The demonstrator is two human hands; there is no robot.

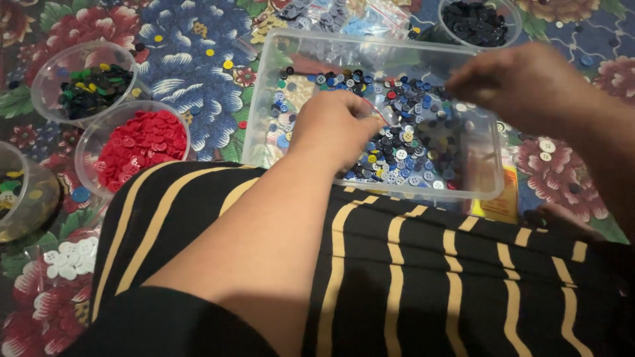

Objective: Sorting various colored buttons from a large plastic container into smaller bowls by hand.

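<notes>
My left hand point(334, 125) at frame centre curls into the clear tub point(486, 165) of mixed buttons point(403, 149), pinching a thin red thread point(378, 111). My right hand point(522, 82), upper right, hovers, fingers pinched, blurred.

Clear plastic bags point(331, 14) of buttons lie at the top edge, beyond the tub. A yellow-orange packet point(503, 201) shows beneath the tub's right corner.
</notes>
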